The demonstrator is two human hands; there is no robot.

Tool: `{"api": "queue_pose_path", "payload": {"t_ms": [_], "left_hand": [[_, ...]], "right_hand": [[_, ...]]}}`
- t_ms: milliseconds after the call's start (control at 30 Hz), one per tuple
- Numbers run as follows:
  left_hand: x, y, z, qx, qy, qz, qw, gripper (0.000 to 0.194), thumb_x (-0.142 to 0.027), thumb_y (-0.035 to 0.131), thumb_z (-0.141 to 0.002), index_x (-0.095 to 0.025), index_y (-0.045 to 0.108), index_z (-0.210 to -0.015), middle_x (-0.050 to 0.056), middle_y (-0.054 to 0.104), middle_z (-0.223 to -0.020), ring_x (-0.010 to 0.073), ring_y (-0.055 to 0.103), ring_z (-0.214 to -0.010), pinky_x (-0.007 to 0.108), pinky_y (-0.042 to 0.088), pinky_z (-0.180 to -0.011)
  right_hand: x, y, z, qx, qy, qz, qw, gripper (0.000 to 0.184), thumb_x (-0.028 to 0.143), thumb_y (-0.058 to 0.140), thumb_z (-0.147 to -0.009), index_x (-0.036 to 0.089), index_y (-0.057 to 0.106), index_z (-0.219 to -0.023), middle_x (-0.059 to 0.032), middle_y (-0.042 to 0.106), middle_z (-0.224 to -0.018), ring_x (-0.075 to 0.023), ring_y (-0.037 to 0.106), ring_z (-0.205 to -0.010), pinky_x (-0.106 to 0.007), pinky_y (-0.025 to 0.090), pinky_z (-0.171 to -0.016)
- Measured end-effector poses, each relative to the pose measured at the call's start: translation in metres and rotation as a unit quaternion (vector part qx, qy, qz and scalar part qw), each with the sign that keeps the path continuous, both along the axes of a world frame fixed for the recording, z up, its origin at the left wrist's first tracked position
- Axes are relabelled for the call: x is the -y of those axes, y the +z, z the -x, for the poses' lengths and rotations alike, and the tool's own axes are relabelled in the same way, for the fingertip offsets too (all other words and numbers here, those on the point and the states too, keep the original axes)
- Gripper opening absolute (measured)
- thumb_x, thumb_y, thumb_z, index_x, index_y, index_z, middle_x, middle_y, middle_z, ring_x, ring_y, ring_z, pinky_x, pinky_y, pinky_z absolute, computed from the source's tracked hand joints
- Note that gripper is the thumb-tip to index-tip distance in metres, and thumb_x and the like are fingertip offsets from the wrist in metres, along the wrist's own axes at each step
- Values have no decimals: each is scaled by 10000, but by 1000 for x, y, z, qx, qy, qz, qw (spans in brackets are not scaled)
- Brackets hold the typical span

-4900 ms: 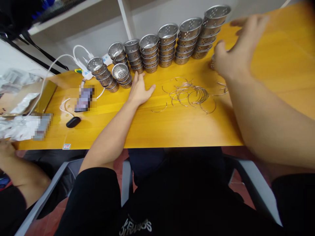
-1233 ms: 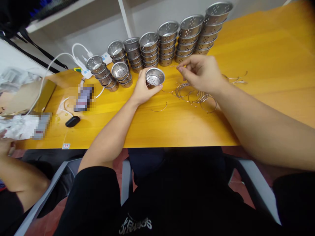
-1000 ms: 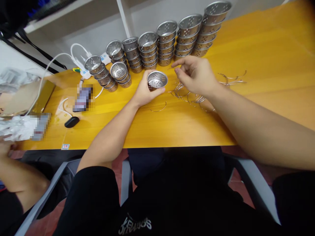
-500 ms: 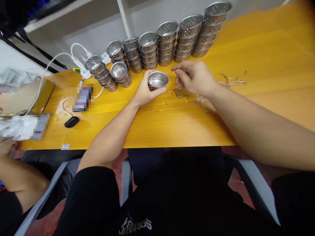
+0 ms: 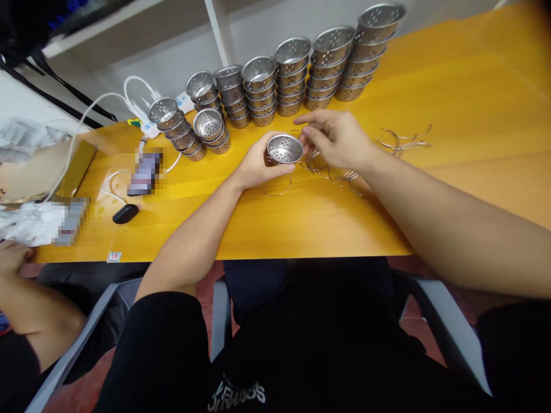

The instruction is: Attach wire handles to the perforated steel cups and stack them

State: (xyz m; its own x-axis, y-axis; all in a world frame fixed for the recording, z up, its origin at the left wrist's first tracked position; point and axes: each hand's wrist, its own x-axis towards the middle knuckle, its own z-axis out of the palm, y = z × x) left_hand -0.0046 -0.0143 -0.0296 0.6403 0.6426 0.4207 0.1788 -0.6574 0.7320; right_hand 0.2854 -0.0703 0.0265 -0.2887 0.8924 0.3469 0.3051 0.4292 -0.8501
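Observation:
My left hand is wrapped round a small perforated metal cup, its open mouth facing up. Close to the cup's right rim, my right hand has thumb and fingers pinched together, the index finger pointing left. A thin curved wire shows faintly at those fingertips, mostly hidden. Beneath the right hand lies a loose pile of curved wires. One single bent wire rests on the table just below the cup.
Stacks of perforated cups line the back of the yellow table. More wires lie to the right. On the left are a phone, a black oval case, white cables, a cardboard box and another person's arm.
My left hand has brought the cup slightly right and towards me. My right hand has shifted a little left, so its fingertips are now nearer the cup's rim.

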Motion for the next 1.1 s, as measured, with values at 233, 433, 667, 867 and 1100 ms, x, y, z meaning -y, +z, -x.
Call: {"api": "queue_pose_path", "payload": {"t_ms": [233,433,667,867,1100], "left_hand": [[-5,-1,1,-5,0,-41,999,1222,-1106,944,-904,-273,667,-1754,236,721,-1852,453,768,-1712,674,637,-1458],[-4,4,-1,-7,5,-81,997,1186,-1135,937,-875,-292,728,-1683,198,765,-1761,457,752,-1709,706,587,-1503],[5,13,-4,-1,14,-66,998,1179,-1147,932,-862,-262,750,-1618,174,812,-1613,424,815,-1545,658,641,-1425],[9,11,-5,-5,2,-81,997,1111,-1073,971,-906,-287,730,-1653,162,796,-1635,440,790,-1597,683,606,-1480],[-8,-8,-1,28,17,-68,997,1168,-1110,844,-982,-289,551,-1760,174,744,-1684,424,790,-1601,672,627,-1452]], "right_hand": [[2,2,0,-10,3,5,1000,659,963,878,-1083,394,876,-1417,-97,904,-1095,-418,894,-943,-693,806,-1004],[6,7,2,-17,4,-2,1000,613,940,871,-1097,391,891,-1369,-100,913,-1128,-413,891,-974,-692,793,-1028],[7,7,2,31,-5,-6,999,470,855,900,-1093,415,903,-1258,-74,936,-1087,-401,831,-988,-685,760,-1021],[6,13,-1,76,-23,-59,995,420,794,907,-1065,376,872,-1094,-102,875,-1039,-403,799,-975,-653,732,-970],[6,22,-10,65,-74,-23,995,513,878,893,-1102,383,756,-1090,-34,598,-739,-342,610,-820,-593,600,-919]]}}
